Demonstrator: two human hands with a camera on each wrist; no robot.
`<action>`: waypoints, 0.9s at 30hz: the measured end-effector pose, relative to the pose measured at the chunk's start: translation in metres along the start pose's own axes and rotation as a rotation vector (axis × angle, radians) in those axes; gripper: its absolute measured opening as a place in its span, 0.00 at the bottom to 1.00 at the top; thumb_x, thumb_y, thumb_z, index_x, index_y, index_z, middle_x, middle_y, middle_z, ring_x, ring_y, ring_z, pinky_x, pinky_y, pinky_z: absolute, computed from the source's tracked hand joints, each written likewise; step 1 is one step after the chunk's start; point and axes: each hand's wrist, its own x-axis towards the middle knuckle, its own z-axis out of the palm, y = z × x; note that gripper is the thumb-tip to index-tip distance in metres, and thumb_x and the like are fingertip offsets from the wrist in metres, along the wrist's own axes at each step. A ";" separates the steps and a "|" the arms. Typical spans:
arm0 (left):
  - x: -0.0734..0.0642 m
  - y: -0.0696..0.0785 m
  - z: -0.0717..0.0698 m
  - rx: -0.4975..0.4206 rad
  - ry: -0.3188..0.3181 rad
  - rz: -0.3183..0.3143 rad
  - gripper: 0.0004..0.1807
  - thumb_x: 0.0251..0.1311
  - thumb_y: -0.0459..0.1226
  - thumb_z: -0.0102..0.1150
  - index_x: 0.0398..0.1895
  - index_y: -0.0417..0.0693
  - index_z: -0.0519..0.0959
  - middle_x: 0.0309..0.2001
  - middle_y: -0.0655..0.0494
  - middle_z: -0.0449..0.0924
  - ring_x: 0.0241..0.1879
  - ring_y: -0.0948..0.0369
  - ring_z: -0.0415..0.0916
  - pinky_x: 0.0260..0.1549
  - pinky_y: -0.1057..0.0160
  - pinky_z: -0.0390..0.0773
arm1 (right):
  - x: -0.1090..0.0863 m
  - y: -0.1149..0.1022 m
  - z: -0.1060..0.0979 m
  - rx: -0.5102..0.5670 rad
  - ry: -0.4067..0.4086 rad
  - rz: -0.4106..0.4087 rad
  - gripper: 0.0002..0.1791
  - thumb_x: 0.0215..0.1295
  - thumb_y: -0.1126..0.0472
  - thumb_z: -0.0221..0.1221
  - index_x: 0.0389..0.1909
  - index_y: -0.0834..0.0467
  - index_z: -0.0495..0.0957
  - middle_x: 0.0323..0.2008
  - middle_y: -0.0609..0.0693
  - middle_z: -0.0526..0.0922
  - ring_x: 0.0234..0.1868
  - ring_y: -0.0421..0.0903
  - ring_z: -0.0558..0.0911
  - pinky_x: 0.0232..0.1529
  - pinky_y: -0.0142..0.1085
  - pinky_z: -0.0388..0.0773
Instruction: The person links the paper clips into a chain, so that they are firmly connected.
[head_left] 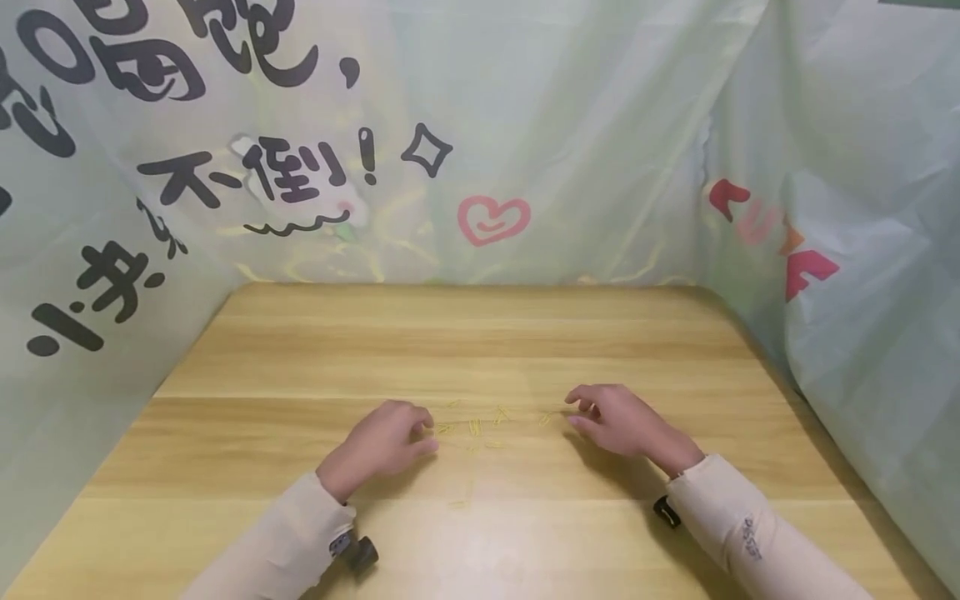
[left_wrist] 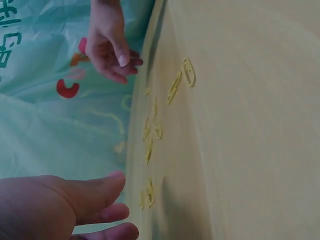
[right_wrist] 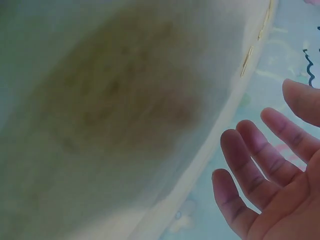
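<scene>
Several yellow paper clips (head_left: 475,427) lie scattered on the wooden table between the two hands. My left hand (head_left: 384,435) hovers at the left end of the scatter, fingers loosely bent and nothing in them. Close to its fingertips lies a paper clip (left_wrist: 150,193). Over on the right, my right hand (head_left: 618,419) is held above the table with thumb and fingers apart, near another paper clip (head_left: 546,418). The right wrist view shows the spread, bare fingers (right_wrist: 237,152) of that hand, with no clip in them.
The light wooden table (head_left: 480,333) is enclosed at the back and sides by pale green printed sheeting (head_left: 600,150). One paper clip (head_left: 457,503) lies apart from the others, closer to the front. Small dark cameras (head_left: 363,554) are strapped at both wrists.
</scene>
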 end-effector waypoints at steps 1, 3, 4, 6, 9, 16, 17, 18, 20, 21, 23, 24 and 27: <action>0.002 0.001 0.000 0.007 -0.001 0.000 0.15 0.59 0.43 0.66 0.43 0.42 0.83 0.39 0.50 0.83 0.41 0.54 0.80 0.43 0.53 0.79 | 0.002 0.000 0.000 0.000 -0.009 -0.009 0.14 0.67 0.59 0.60 0.50 0.62 0.78 0.37 0.51 0.82 0.34 0.43 0.81 0.36 0.40 0.79; 0.006 0.003 0.001 0.016 -0.005 0.001 0.13 0.59 0.42 0.67 0.41 0.43 0.83 0.38 0.51 0.83 0.41 0.54 0.80 0.42 0.53 0.79 | 0.006 0.001 0.001 -0.010 -0.022 -0.022 0.13 0.66 0.60 0.61 0.48 0.62 0.79 0.36 0.50 0.82 0.33 0.43 0.81 0.36 0.41 0.79; 0.008 0.004 0.002 0.022 -0.008 -0.004 0.13 0.58 0.42 0.67 0.40 0.43 0.83 0.38 0.51 0.83 0.40 0.54 0.80 0.41 0.53 0.79 | 0.008 0.001 0.001 -0.020 -0.028 -0.029 0.13 0.66 0.60 0.61 0.48 0.62 0.79 0.35 0.49 0.82 0.33 0.43 0.81 0.37 0.42 0.79; 0.011 0.006 0.004 0.047 -0.014 -0.017 0.11 0.58 0.43 0.67 0.37 0.44 0.83 0.36 0.53 0.82 0.37 0.55 0.79 0.38 0.54 0.79 | 0.011 0.001 0.003 -0.031 -0.040 -0.048 0.12 0.65 0.60 0.62 0.47 0.62 0.79 0.34 0.48 0.83 0.33 0.41 0.80 0.37 0.42 0.79; 0.013 0.008 0.006 0.091 -0.026 -0.048 0.10 0.58 0.43 0.68 0.30 0.47 0.81 0.31 0.58 0.79 0.31 0.59 0.74 0.30 0.58 0.76 | 0.017 -0.001 0.007 -0.056 -0.066 -0.056 0.12 0.64 0.59 0.63 0.46 0.61 0.80 0.28 0.44 0.80 0.28 0.38 0.76 0.35 0.40 0.77; 0.017 0.015 0.010 0.158 -0.023 -0.071 0.13 0.58 0.41 0.68 0.21 0.49 0.74 0.23 0.61 0.71 0.24 0.62 0.68 0.21 0.62 0.72 | 0.023 -0.008 0.009 -0.112 -0.104 -0.046 0.11 0.63 0.59 0.64 0.43 0.59 0.80 0.17 0.40 0.67 0.19 0.36 0.63 0.26 0.33 0.67; 0.017 0.016 0.010 0.167 -0.022 -0.070 0.14 0.58 0.41 0.68 0.21 0.49 0.74 0.22 0.61 0.71 0.24 0.62 0.68 0.21 0.61 0.72 | 0.023 -0.009 0.008 -0.114 -0.105 -0.049 0.11 0.63 0.59 0.64 0.43 0.59 0.81 0.17 0.40 0.67 0.19 0.36 0.62 0.26 0.33 0.67; 0.018 0.017 0.011 0.178 -0.019 -0.066 0.14 0.58 0.41 0.68 0.21 0.49 0.74 0.22 0.60 0.71 0.23 0.62 0.68 0.21 0.61 0.73 | 0.024 -0.010 0.008 -0.116 -0.105 -0.063 0.10 0.63 0.60 0.64 0.43 0.59 0.81 0.17 0.40 0.67 0.18 0.36 0.62 0.25 0.32 0.67; 0.018 0.018 0.011 0.200 -0.014 -0.067 0.13 0.58 0.40 0.68 0.21 0.49 0.74 0.22 0.60 0.71 0.24 0.63 0.69 0.21 0.61 0.74 | 0.025 -0.011 0.007 -0.117 -0.109 -0.075 0.10 0.63 0.61 0.65 0.43 0.60 0.81 0.16 0.40 0.67 0.18 0.36 0.62 0.25 0.32 0.66; 0.018 0.018 0.011 0.207 -0.011 -0.069 0.13 0.58 0.40 0.68 0.22 0.49 0.75 0.22 0.60 0.71 0.24 0.62 0.69 0.22 0.61 0.74 | 0.025 -0.012 0.007 -0.119 -0.108 -0.085 0.10 0.63 0.61 0.65 0.43 0.60 0.81 0.17 0.40 0.67 0.18 0.35 0.62 0.25 0.32 0.66; 0.019 0.018 0.012 0.225 -0.001 -0.070 0.12 0.58 0.40 0.68 0.22 0.48 0.75 0.23 0.60 0.71 0.24 0.62 0.70 0.22 0.60 0.75 | 0.027 -0.012 0.007 -0.119 -0.109 -0.102 0.10 0.62 0.62 0.64 0.44 0.60 0.80 0.18 0.40 0.69 0.19 0.36 0.64 0.24 0.32 0.67; 0.019 0.019 0.012 0.233 0.004 -0.068 0.12 0.58 0.40 0.68 0.22 0.48 0.76 0.23 0.60 0.71 0.24 0.62 0.71 0.22 0.59 0.76 | 0.028 -0.012 0.007 -0.121 -0.111 -0.104 0.10 0.62 0.63 0.64 0.44 0.60 0.80 0.18 0.40 0.69 0.19 0.36 0.64 0.24 0.32 0.67; 0.020 0.018 0.013 0.251 0.011 -0.064 0.12 0.58 0.39 0.68 0.22 0.48 0.76 0.23 0.59 0.72 0.24 0.61 0.71 0.22 0.58 0.76 | 0.031 -0.011 0.008 -0.130 -0.121 -0.090 0.10 0.63 0.63 0.64 0.44 0.58 0.81 0.21 0.40 0.73 0.21 0.37 0.68 0.25 0.33 0.70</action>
